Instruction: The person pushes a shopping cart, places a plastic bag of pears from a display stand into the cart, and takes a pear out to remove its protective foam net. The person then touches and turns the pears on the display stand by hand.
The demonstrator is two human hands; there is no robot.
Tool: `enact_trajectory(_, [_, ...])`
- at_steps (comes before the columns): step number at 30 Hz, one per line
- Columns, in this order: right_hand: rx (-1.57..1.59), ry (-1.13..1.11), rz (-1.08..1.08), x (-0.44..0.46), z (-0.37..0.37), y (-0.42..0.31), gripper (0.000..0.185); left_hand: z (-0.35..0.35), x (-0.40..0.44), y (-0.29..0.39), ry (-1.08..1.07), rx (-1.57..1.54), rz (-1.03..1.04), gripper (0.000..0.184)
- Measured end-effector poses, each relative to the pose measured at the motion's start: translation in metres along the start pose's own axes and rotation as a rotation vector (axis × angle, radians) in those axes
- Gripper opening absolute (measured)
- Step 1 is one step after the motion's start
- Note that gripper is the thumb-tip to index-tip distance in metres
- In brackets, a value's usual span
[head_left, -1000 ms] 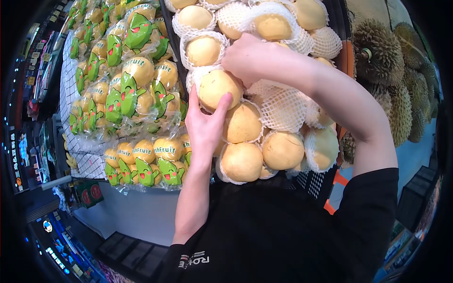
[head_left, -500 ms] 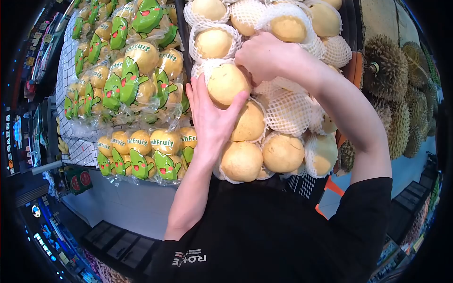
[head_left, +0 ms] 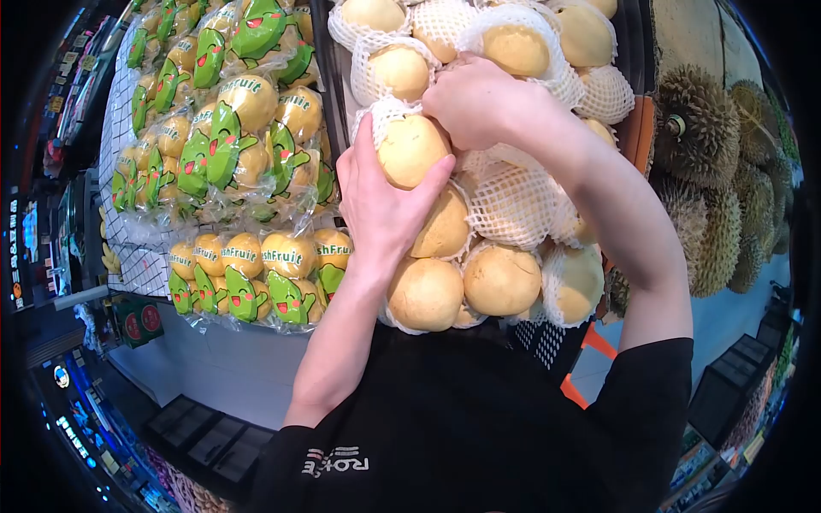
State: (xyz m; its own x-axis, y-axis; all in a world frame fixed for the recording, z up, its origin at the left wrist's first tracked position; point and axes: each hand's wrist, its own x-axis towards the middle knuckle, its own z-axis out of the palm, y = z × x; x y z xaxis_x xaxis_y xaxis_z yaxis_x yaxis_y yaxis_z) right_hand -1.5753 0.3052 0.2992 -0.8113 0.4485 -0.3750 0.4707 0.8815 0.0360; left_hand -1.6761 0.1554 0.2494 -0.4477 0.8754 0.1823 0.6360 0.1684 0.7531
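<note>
My left hand [head_left: 380, 201] is wrapped round the left and lower side of a large yellow pomelo [head_left: 413, 152], its thumb across the front. White foam netting [head_left: 386, 115] shows at this pomelo's upper left. Against the upper right of the same fruit, my right hand [head_left: 466, 101] is closed in a fist, its fingertips turned away and hidden; what they pinch cannot be seen. Close behind lies another pomelo [head_left: 399, 72] in a foam net. Below my left hand are bare-fronted pomelos, one [head_left: 425, 293] at the near edge beside another [head_left: 502, 280].
Bagged yellow fruit [head_left: 250, 103] with green cartoon prints is piled on the left. Spiky durians [head_left: 703, 115] lie on the right, past the dark crate's rim [head_left: 629, 111]. More netted pomelos [head_left: 517, 50] fill the crate's far end.
The view has shifted slightly left across the stall. The netted pomelo behind my hands has rolled a little to the right. Both hands keep nearly the same grip.
</note>
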Motion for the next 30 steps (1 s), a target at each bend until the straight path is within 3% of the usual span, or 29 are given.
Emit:
enact_trajectory(5, [0.031,-0.16,-0.02,0.007,-0.004,-0.005,0.034,0.006,0.003,-0.016,0.043,0.026,0.127,0.095])
enact_trajectory(8, [0.022,-0.095,-0.043,0.009,-0.006,-0.008,0.042,0.004,0.003,-0.014,-0.01,-0.185,0.013,0.093])
enact_trajectory(18, [0.058,-0.074,-0.118,0.013,-0.006,-0.009,0.06,0.002,0.006,-0.021,0.0,-0.193,0.062,0.091])
enact_trajectory(24, [0.19,-0.174,-0.077,0.004,-0.006,-0.001,0.077,0.0,0.012,-0.018,0.0,-0.095,0.131,0.094])
enact_trajectory(27, [0.306,-0.059,-0.092,-0.027,-0.016,-0.008,0.087,-0.003,0.019,-0.017,-0.029,0.011,0.153,0.098])
enact_trajectory(29, [0.282,0.221,-0.129,-0.037,-0.013,-0.012,0.088,-0.007,0.025,-0.017,-0.13,-0.062,0.182,0.102])
enact_trajectory(30, [0.281,0.22,-0.13,-0.037,-0.007,-0.016,0.088,-0.006,0.023,-0.019,-0.13,-0.063,0.18,0.102])
